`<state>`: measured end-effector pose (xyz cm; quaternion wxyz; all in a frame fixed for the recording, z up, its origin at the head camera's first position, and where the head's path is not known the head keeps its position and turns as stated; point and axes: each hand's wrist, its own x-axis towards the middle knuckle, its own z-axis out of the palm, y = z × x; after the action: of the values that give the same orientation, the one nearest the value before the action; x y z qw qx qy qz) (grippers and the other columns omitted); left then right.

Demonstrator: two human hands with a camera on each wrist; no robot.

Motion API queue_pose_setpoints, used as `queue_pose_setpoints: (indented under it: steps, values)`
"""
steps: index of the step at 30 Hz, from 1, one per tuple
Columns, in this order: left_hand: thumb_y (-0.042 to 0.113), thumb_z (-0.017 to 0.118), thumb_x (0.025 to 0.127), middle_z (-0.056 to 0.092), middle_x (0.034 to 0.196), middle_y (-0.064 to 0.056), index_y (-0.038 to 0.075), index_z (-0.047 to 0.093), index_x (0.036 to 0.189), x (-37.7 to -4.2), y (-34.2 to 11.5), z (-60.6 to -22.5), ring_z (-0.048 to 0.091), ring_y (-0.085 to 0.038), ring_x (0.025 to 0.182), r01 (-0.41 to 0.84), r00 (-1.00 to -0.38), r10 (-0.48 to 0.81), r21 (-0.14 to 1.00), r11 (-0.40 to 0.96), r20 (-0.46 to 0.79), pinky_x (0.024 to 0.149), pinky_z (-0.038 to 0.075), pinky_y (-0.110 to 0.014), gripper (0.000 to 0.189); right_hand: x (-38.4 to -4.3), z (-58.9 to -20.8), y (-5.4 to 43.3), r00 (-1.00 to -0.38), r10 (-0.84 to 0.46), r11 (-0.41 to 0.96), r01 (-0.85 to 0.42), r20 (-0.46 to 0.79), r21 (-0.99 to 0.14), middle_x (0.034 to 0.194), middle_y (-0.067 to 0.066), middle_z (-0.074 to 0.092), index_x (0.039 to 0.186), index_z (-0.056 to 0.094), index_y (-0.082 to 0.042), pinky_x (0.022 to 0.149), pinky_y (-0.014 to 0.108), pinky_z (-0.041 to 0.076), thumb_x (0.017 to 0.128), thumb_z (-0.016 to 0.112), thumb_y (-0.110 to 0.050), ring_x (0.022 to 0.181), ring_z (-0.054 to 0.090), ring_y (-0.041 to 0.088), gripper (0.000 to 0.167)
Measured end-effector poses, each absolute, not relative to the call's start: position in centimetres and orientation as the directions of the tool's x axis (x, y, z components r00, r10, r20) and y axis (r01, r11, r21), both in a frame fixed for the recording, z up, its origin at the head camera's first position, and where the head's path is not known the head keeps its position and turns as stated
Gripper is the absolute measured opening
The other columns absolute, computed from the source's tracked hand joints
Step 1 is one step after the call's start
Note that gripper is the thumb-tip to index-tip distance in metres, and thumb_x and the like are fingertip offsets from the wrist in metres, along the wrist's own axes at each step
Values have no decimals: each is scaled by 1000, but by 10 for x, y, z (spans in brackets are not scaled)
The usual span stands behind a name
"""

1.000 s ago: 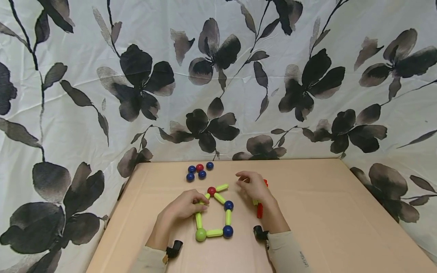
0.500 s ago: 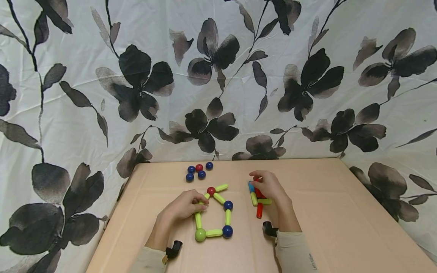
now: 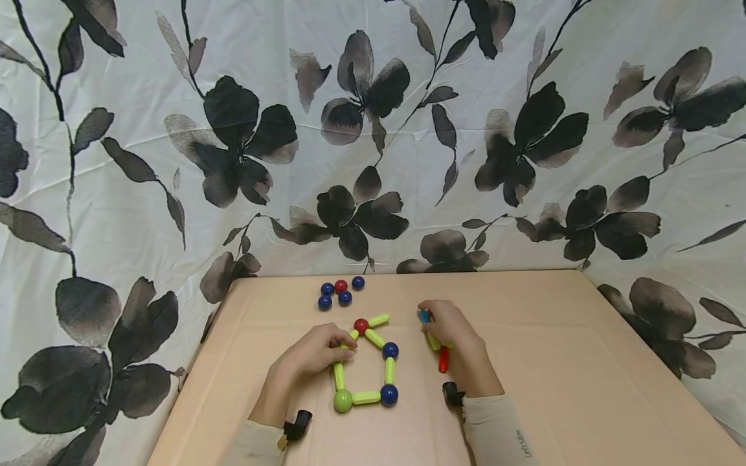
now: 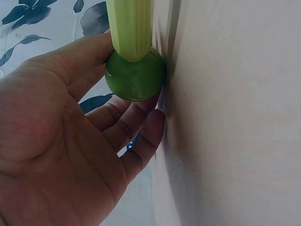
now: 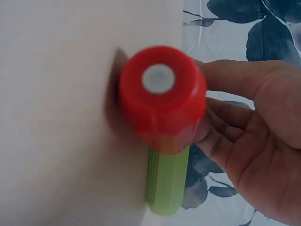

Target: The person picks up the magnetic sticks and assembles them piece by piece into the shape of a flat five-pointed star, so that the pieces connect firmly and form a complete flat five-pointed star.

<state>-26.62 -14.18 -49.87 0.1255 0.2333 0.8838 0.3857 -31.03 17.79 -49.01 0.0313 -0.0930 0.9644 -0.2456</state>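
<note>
My left hand (image 3: 315, 349) lies over the upper left corner of a five-sided frame of lime rods and magnetic-looking balls. In the left wrist view its fingers and thumb curl round a green ball (image 4: 134, 80) joined to a lime rod (image 4: 131, 28). Over a small pile of coloured rods is my right hand (image 3: 451, 330), its fingertips beside a blue rod (image 3: 425, 316). A red rod (image 5: 164, 117) with a pale metal end covers those fingertips in the right wrist view, so a grip cannot be made out. A green rod (image 5: 167, 188) lies behind it.
Several blue balls (image 3: 324, 302) and one red ball (image 3: 340, 286) sit loose at the table's back edge. The frame's red ball (image 3: 361, 326) also bears a lime rod (image 3: 379, 320) pointing outward. A flowered cloth (image 3: 373, 129) hangs behind the tan tabletop (image 3: 583, 375).
My right hand has moved right from beside the frame to the rod pile, then slightly down and left over it, covering some rods. My left hand has stayed in place.
</note>
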Motion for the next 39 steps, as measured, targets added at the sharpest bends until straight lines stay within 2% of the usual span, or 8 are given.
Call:
queue_pose_setpoints:
  steps: [2,5,8,17,21,28,34,39]
  values:
    - [18,72,99,71,99,6,13,79,112,-266,-142,-499,56,-14,88,316,-858,511,741,592,-43,75,45,-27,16,-308,-488,175,-973,-230,885,-201,-18,-421,130,15,71,130,72,-9,107,54,50,91,78,-5,122,65,36,39]
    - [18,72,99,71,99,5,13,79,112,-266,-141,-498,55,-15,88,313,-859,510,742,593,-45,74,45,-27,16,-304,-485,173,-951,-309,901,-295,7,-318,116,11,74,120,77,-12,103,50,54,93,74,-3,111,68,32,28]
    - [18,72,99,70,99,5,13,79,112,-266,-141,-497,55,-15,88,310,-861,507,741,596,-47,74,45,-27,16,-299,-483,172,-940,-341,905,-334,19,-262,110,9,72,118,77,-14,100,48,55,94,71,-3,104,66,28,26]
    - [18,72,98,70,96,6,13,80,111,-266,-142,-499,55,-14,86,321,-861,507,733,600,-38,73,44,-26,16,-298,-482,168,-942,-334,919,-318,-33,-233,110,8,66,126,72,-20,93,46,57,95,71,-8,96,63,24,33]
    - [19,72,98,69,96,7,14,80,111,-266,-142,-500,54,-14,86,318,-862,505,732,603,-41,73,44,-27,16,-299,-483,167,-953,-302,927,-284,-40,-246,112,8,64,131,66,-20,92,47,58,94,75,-11,94,63,24,39]
    - [20,72,99,68,96,6,14,79,111,-266,-140,-500,54,-15,87,309,-863,502,735,603,-49,73,43,-27,15,-302,-484,167,-955,-297,931,-283,-24,-231,113,8,64,126,65,-22,90,48,57,93,75,-10,94,63,24,36]
    - [19,73,98,67,95,6,15,79,111,-266,-140,-500,53,-16,87,306,-865,500,734,607,-52,72,42,-27,15,-301,-485,168,-952,-306,930,-294,-21,-223,107,7,63,123,65,-23,85,45,59,92,79,-13,88,60,22,36]
    - [19,73,98,67,95,6,15,79,110,-265,-140,-500,53,-15,87,306,-866,498,735,605,-50,72,42,-27,14,-302,-487,169,-945,-326,926,-320,7,-199,106,6,68,123,66,-21,87,46,58,92,79,-15,94,64,23,34]
